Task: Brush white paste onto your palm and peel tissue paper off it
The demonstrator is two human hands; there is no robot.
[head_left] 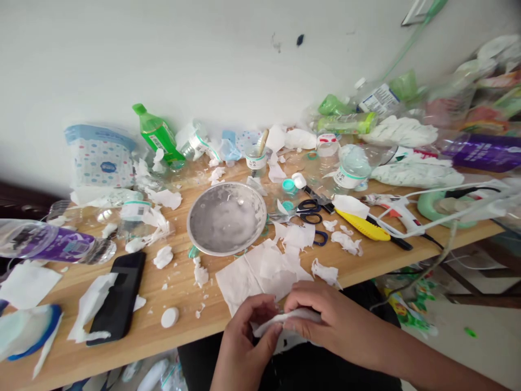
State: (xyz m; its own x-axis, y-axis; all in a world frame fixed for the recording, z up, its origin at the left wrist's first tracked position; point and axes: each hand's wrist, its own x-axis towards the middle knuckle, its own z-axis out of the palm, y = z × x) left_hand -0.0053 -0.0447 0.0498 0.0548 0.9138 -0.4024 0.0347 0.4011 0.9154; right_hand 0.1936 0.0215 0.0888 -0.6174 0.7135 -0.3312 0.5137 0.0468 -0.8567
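Our left hand and right hand are closest to us, over the dark clothing on our lap, at the front edge of the wooden table. Between them we hold a white, paper-like piece. Our left thumb and curled fingers pinch its left end, and our right thumb and fingers pinch it farther right, the two thumbs near each other. Its lower part is partly hidden by our hands, so we cannot tell its whole shape.

Just beyond our fingers we see flat white tissue sheets on the table, and behind them a metal bowl with a cloudy whitish content. To the right of the bowl we have scissors, a yellow-handled knife and a glue gun. On our left, a black phone lies partly under a torn white strip, with a white cap near it. Farther back, a brush stands in a clear labelled container, and a green bottle leans near the wall.
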